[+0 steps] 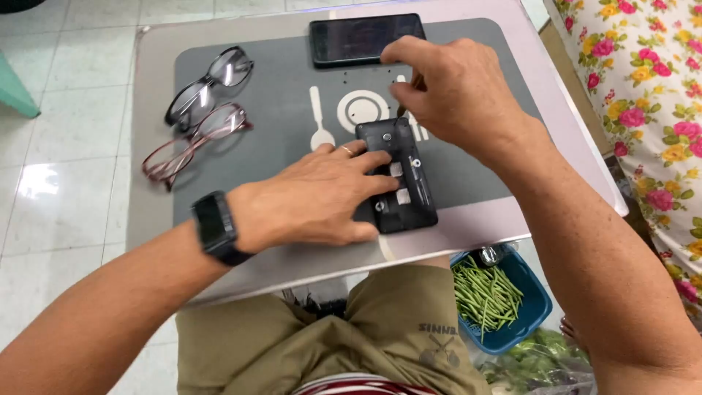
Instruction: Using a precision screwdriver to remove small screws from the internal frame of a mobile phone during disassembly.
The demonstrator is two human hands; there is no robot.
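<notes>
Head view: khaki shorts (380,322) are seen nearest, w/ a blue basket of green beans (488,298) beside the knee. Opened black phone body (398,175) is laid inner side up at the front of the grey table mat (278,110). It is pinned flat by the left hand (311,197), fingers spread. Right hand (457,91) is pinched shut on a thin tool (406,101), prob. a screwdriver, tip set at the top edge of the body. Screw work seems in hand; a steady tip is needed next. Second dark phone (365,38) and 2 pairs of glasses (201,110) are left aside
</notes>
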